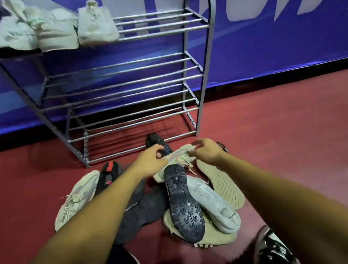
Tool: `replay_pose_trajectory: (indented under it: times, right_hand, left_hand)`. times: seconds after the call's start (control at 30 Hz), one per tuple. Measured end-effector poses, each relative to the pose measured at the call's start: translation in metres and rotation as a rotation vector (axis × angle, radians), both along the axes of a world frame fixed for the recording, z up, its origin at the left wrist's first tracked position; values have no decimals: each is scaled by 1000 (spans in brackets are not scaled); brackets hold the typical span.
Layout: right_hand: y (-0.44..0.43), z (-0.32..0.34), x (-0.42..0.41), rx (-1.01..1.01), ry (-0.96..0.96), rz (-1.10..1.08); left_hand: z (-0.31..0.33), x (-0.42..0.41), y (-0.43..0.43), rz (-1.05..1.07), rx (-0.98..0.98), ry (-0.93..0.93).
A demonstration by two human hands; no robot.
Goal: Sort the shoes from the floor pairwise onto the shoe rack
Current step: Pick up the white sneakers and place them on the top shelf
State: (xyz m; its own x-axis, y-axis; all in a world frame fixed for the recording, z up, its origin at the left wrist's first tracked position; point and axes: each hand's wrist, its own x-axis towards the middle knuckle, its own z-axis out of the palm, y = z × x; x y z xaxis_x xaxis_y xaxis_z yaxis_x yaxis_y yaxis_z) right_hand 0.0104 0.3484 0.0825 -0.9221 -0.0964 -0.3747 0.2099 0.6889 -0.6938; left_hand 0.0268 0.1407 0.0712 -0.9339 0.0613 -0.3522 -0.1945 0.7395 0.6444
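The pale knit shoe (180, 153) I am after lies at the far end of the pile on the floor (297, 141), just before the bottom bars of the shoe rack (202, 65), and it sits between my two hands. Its long axis runs across my reach, slanting from near-left to far-right, so each hand meets one end and neither is clearly nearer.

My left grip (150, 162) is at the near-left end with fingers curled against the shoe. My right grip (205, 150) is hooked over the far-right end by the laces. Both are bent inward and neither is spread flat, but I cannot tell whether either has actually closed on the shoe.

A black shoe (184, 205) lies sole-up and lengthwise towards me, its tip over the near edge of the pale one. I judge the lift should go up and away from me, towards the rack, so that I don't drag the black shoe along.

Three pale shoes (94, 22) stand on the left of the top shelf, and the bars to their right are free. Another pale knit shoe (77, 200) lies on the floor to my left, which I take to be the mate.
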Motion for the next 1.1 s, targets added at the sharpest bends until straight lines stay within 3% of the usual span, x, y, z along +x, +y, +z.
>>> replay_pose_trajectory:
  times: [0.33, 0.53, 1.1]
  right_hand:
    - [63, -103, 38, 209, -228, 54]
    - [81, -137, 45, 327, -311, 122]
    - [74, -166, 43, 340, -354, 73]
  left_hand:
    - [-86, 30, 70, -241, -122, -317]
    - [-123, 44, 112, -271, -43, -447]
    - [-143, 34, 140, -178, -138, -412]
